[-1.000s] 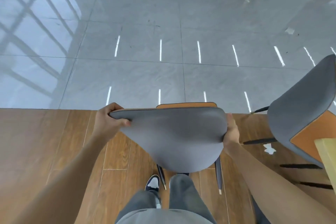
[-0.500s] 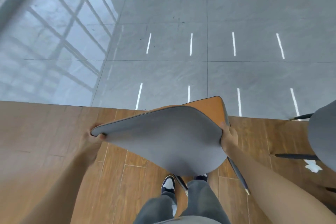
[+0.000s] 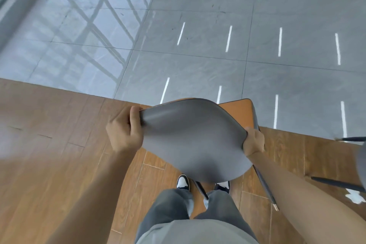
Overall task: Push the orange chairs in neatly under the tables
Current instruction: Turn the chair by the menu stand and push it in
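Observation:
An orange chair [image 3: 195, 140] with a grey back shell stands right in front of me, seen from behind and above. Part of its orange seat shows past the top right of the backrest. My left hand [image 3: 124, 129] grips the backrest's left edge, fingers curled over the rim. My right hand [image 3: 253, 141] grips the right edge. Two thin dark legs reach down by my shoes. No table is in view.
A second chair [image 3: 363, 156] pokes in at the right edge, its dark legs [image 3: 336, 183] stretching over the wood floor. A white scrap [image 3: 355, 197] lies under it. Grey glossy tiles lie ahead; a window frame stands far left.
The chair has swung round to the left with my body. The second chair and the table corner have slid off to the right edge. Both hands keep their hold.

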